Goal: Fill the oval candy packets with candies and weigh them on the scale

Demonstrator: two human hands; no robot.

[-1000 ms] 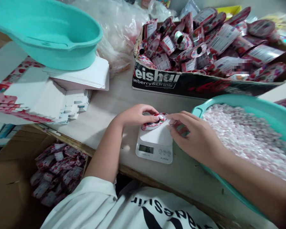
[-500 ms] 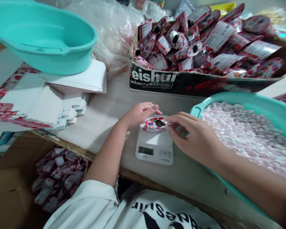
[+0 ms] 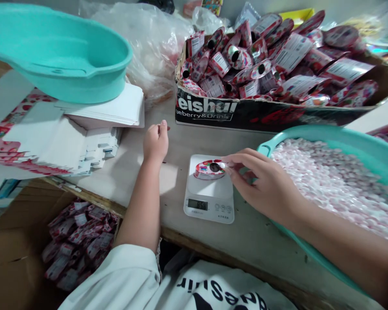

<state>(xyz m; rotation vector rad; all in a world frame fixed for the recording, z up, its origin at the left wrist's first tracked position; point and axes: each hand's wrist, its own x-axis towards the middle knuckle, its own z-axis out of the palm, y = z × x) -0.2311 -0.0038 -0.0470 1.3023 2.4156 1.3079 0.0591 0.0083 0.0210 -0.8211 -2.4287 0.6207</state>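
A small white digital scale (image 3: pixel 209 193) sits on the table in front of me, its display lit. A red printed pouch (image 3: pixel 209 169) with an open round mouth stands on its platform. My right hand (image 3: pixel 261 183) is beside the pouch, fingertips pinched at its opening on something I cannot make out. My left hand (image 3: pixel 156 140) hovers over the table to the left of the scale, fingers curled in, holding nothing that I can see.
A turquoise basin (image 3: pixel 339 133) of small pink-white pieces is at my right. A cardboard box (image 3: pixel 261 114) full of red pouches stands behind the scale. Stacked flat cartons (image 3: pixel 67 129) carry another turquoise basin (image 3: pixel 61 56) at left. A carton of pouches (image 3: pixel 77 237) sits below the table edge.
My left hand has let go of the pouch and drawn away to the left. The pouch now stands on the scale alone, and my right hand stays at its opening.
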